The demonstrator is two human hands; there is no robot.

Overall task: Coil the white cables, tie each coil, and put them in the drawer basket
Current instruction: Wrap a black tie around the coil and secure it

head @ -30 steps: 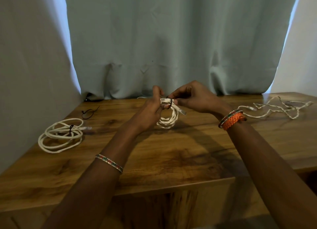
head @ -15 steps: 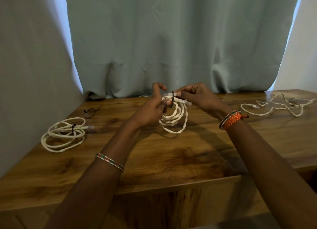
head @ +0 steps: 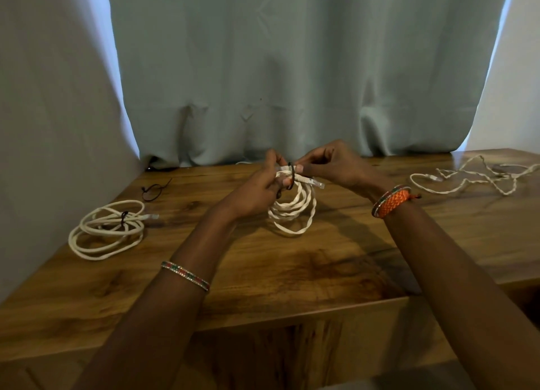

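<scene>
A white cable coil hangs between my hands over the middle of the wooden table, its lowest loop touching the wood. My left hand grips the top of the coil. My right hand pinches a thin black tie wrapped round the top of the coil, beside the cable's plug end. A second white coil, bound with a dark tie, lies flat at the left. A loose, uncoiled white cable sprawls at the far right. No drawer basket shows.
A spare black tie lies at the back left near the wall. A pale curtain hangs right behind the table's back edge. The table's front edge runs below my forearms.
The coil has dropped lower and hangs more open, its loops now reaching the tabletop. My right hand has shifted slightly along the tie at the coil's top. The other cables have not moved.
</scene>
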